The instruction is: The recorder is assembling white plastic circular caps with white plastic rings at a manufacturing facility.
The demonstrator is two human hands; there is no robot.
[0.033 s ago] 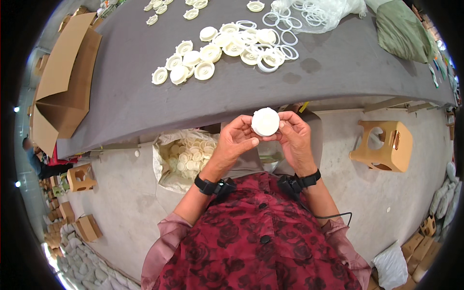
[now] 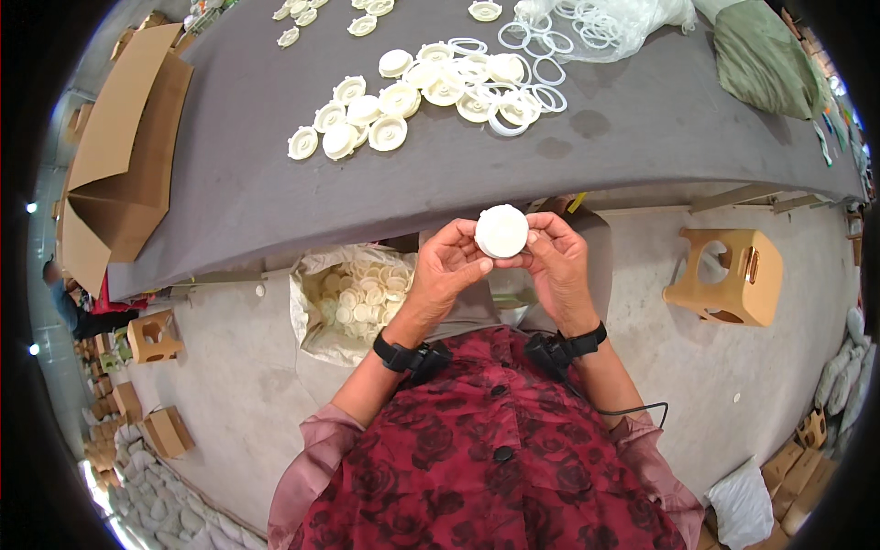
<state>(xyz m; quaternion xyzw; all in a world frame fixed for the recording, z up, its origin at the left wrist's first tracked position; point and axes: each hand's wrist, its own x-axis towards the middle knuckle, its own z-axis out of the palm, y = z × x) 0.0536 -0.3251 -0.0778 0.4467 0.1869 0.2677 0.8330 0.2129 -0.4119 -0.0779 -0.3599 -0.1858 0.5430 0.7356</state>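
Note:
A round white plastic cap (image 2: 501,231) is held just off the table's near edge, its smooth face toward me. My left hand (image 2: 446,271) grips its left rim with the fingers, the thumb pointing across below it. On the right side my right hand (image 2: 557,266) pinches the rim between thumb and fingers. Both hands are closed on the same cap. Beyond them, on the grey-covered table (image 2: 275,197), lies a spread of similar cream caps (image 2: 388,134), mixed at its right end with thin translucent rings (image 2: 548,99).
An open sack of caps (image 2: 362,298) stands below the table to the left. A cardboard box (image 2: 128,156) is at the table's left end. A clear bag with rings (image 2: 632,32) and a green cloth bundle (image 2: 765,60) lie far right. A tan stool (image 2: 733,280) stands right.
Both hands and the cap have shifted very slightly left. The grip on the cap looks the same.

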